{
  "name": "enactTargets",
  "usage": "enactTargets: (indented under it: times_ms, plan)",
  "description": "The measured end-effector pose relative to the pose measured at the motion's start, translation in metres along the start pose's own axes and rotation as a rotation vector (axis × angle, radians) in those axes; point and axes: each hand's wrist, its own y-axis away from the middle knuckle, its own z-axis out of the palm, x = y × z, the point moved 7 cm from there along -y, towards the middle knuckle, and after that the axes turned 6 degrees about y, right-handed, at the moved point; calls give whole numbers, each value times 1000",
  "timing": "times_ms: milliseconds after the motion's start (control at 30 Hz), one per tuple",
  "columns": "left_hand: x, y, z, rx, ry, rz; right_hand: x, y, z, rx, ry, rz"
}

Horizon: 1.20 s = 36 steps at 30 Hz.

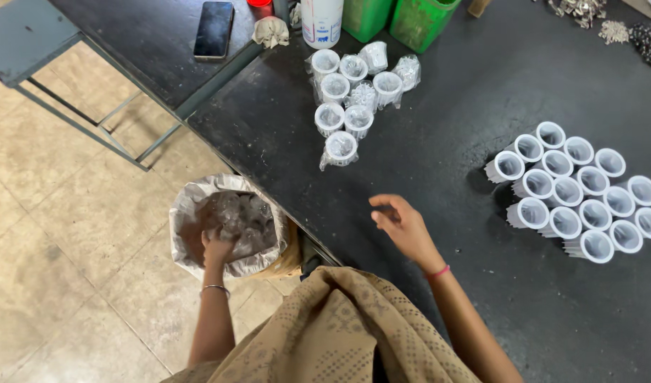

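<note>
The left hand (pixel 218 248) is seen lowered into a lined bin (pixel 187 213) on the floor, just off the near edge of the black desk (pixel 439 142). Its fingers are buried among crumpled clear wrappers (pixel 244 216), so whether its grip is closed on anything cannot be told. The right hand (pixel 405 228) is held over a bare stretch of the desk, fingers loosely curled and apart, with nothing held.

Open room is noted around the right hand: a wide clear band lies between the two groups of parts. The wrapped filters (pixel 354 99) are clustered toward the far side, well apart from the hand. The unwrapped white filters (pixel 581 195) are set in close rows to the right, touching one another, near the frame's right edge.

The bin stands tight against the desk edge. A phone (pixel 214 28) lies on a second dark surface beyond a gap. Two green containers (pixel 403 21) and a white bottle (pixel 322 21) are cut off by the top border. Small metal parts (pixel 609 21) at the top right are too small to identify.
</note>
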Motion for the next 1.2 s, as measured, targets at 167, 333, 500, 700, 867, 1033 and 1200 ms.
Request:
enactTargets:
  times_ms: [167, 333, 500, 700, 867, 1033, 1200]
  plan:
    - [33, -18, -9, 219, 211, 187, -57, -51, 16, 181, 338, -258]
    - [124, -5, -68, 573, 424, 756, -87, -111, 36, 319, 570, -476]
    - [208, 29, -81, 314, 602, 960, -74, -169, 58, 166, 919, -395]
    - [281, 86, 12, -186, 371, 1312, -46, -192, 71, 113, 1135, -270]
    - [303, 89, 81, -412, 417, 1225, -16, -175, 57, 210, 1062, -137]
    - [317, 118, 111, -616, 400, 1327, 21, -116, 14, 282, 663, -91]
    - [322, 156, 144, -955, 380, 1160, 50, -24, -44, 564, 278, -62]
